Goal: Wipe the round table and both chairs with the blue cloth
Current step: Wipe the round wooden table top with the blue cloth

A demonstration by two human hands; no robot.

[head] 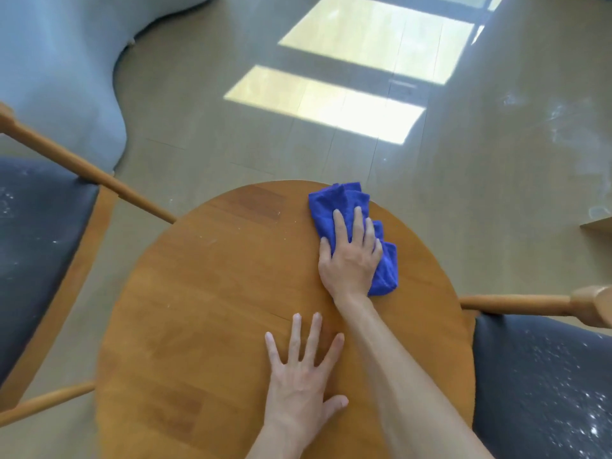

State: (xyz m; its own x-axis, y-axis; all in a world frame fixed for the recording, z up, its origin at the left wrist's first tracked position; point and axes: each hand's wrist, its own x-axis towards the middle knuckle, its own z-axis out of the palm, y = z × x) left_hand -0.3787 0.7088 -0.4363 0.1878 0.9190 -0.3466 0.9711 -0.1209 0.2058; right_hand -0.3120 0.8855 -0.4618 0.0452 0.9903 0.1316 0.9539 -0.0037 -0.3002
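Stage: desk (205, 293) wiping underway | your right hand (351, 260) flat-fingered on blue cloth (334, 202), far right | left hand (303, 382) spread, empty | crumbs apparently remain; left chair (36, 243), right chair (546, 385) speckled, unwiped.

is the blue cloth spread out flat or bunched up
Bunched up: the blue cloth lies in thick folds under the right hand, which presses it flat-fingered onto the round table.

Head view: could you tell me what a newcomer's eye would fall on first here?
The blue cloth stands out, pressed flat by the right hand near the round table's far right edge. The left hand lies spread on the near part. White specks dot both dark chair seats, left and right.
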